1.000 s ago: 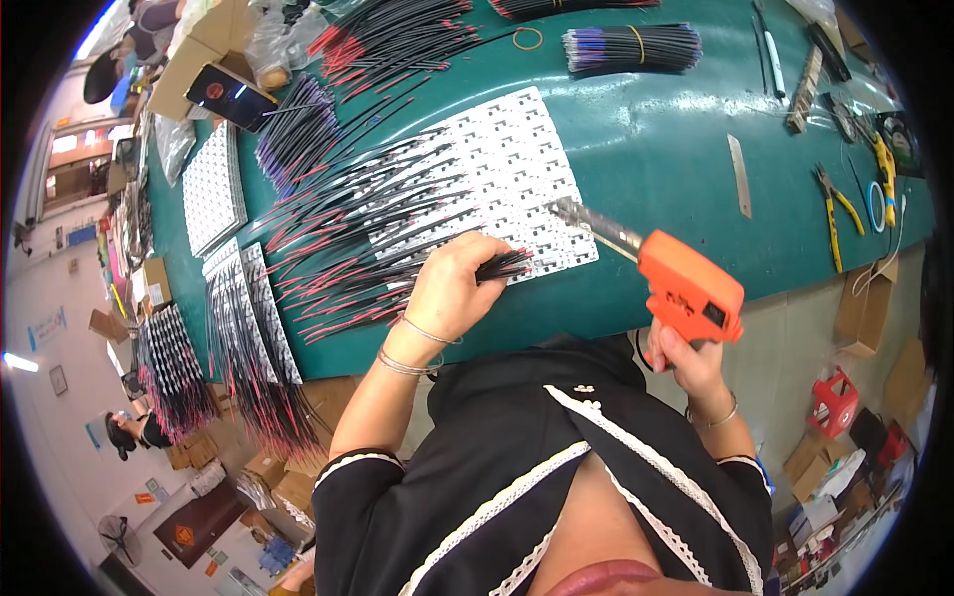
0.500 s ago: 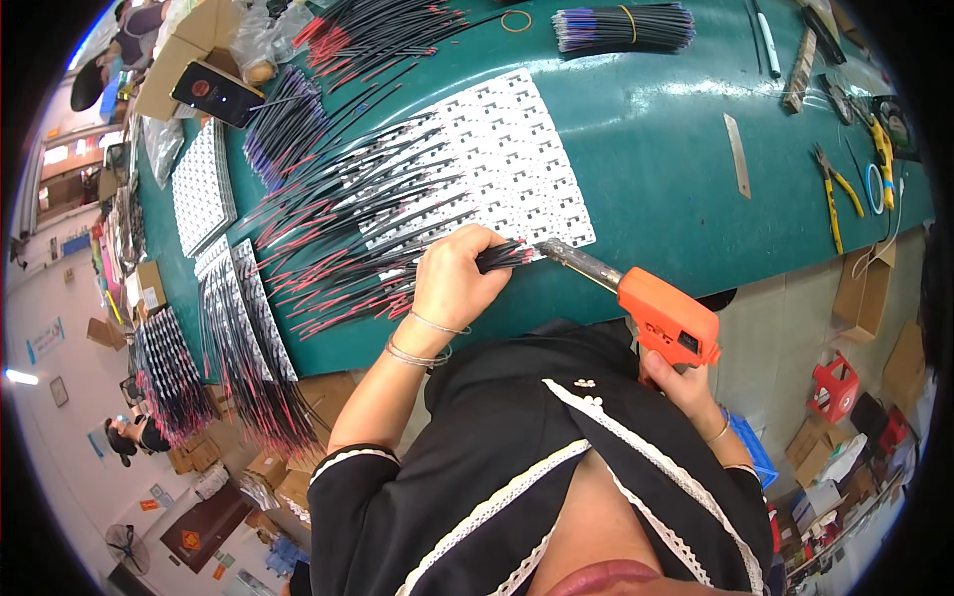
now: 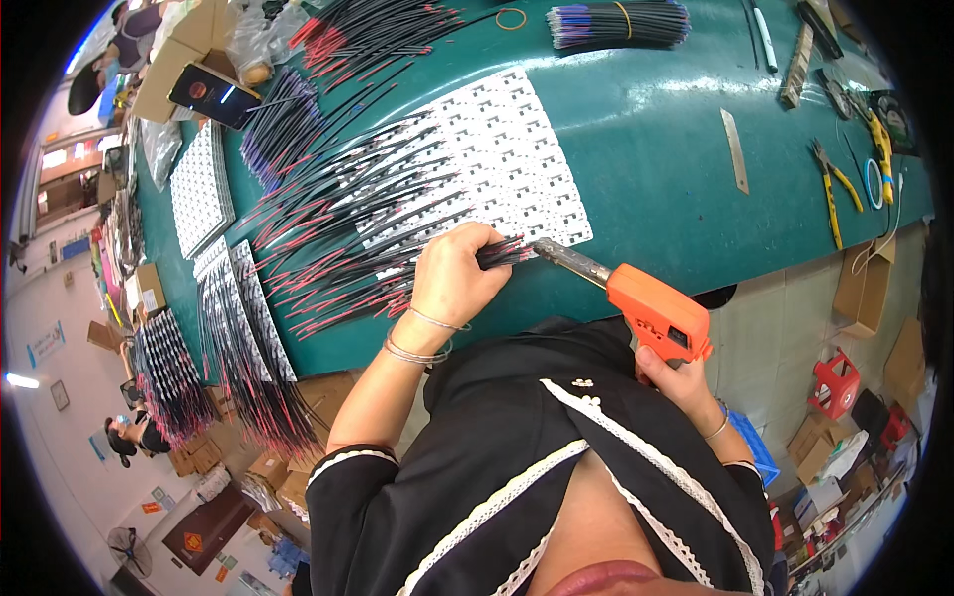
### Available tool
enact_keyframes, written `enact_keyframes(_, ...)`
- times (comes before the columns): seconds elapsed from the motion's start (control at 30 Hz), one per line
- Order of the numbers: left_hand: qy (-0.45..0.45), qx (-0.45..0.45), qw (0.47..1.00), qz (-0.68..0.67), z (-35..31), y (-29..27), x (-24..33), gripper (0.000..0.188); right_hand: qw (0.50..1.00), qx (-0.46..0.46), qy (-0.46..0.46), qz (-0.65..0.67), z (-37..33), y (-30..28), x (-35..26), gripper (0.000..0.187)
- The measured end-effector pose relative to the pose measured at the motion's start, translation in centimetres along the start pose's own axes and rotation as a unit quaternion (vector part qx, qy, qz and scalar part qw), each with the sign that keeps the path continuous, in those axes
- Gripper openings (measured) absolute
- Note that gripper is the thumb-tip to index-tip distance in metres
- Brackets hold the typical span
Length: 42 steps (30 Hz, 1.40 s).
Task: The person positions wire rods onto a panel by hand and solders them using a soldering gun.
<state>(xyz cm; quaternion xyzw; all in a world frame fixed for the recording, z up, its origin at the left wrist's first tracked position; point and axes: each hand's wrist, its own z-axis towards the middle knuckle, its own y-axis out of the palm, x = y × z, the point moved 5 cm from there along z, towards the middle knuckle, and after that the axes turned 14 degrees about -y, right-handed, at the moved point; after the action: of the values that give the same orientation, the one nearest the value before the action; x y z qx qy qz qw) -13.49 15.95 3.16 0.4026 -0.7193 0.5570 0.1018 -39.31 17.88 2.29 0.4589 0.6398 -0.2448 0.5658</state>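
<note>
The orange soldering gun (image 3: pixel 656 313) has come down toward the white circuit sheet (image 3: pixel 497 159) — its tip now touches the black wires (image 3: pixel 502 253) pinched in the left hand (image 3: pixel 452 278); the right hand (image 3: pixel 676 377) clenches its handle, so a joint is likely being made.

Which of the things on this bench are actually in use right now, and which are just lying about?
In use:
left hand gripping black-and-red wires
right hand holding the orange soldering gun
white circuit-board panel

Lying about:
yellow-handled pliers
bundled wires
phone
metal blade
</note>
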Motion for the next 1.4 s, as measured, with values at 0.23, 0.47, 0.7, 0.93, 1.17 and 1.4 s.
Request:
enact_keyframes(0.23, -0.007, -0.009, 1.0, 0.028, 0.2, 0.0, 0.4, 0.012, 0.999, 0.002, -0.031, 0.037, -0.5, -0.5, 0.4, 0.031)
enact_keyframes(0.47, 0.014, -0.039, 0.999, 0.014, 0.5, 0.0, 0.4, 0.013, 0.998, 0.016, -0.014, 0.052, -0.6, -0.4, 0.6, 0.03)
enact_keyframes(0.7, 0.012, -0.067, 0.997, 0.027, 0.8, -0.3, 0.8, 0.012, 0.999, 0.014, 0.005, 0.043, -0.6, -0.2, 0.6, 0.031)
enact_keyframes(0.93, 0.037, -0.057, 0.997, 0.043, 0.8, -0.1, 1.0, 0.014, 0.999, 0.023, -0.009, 0.033, -0.8, -0.5, 0.8, 0.03)
enact_keyframes(1.17, 0.065, -0.066, 0.993, 0.074, 0.9, -0.1, 0.6, 0.013, 0.998, 0.034, -0.029, 0.051, 0.0, -0.4, -0.1, 0.037)
enact_keyframes(1.4, -0.01, -0.093, 0.991, -0.092, 1.3, -1.5, 0.1, 0.014, 0.997, 0.032, -0.05, 0.041, 0.5, -0.5, -0.2, 0.037)
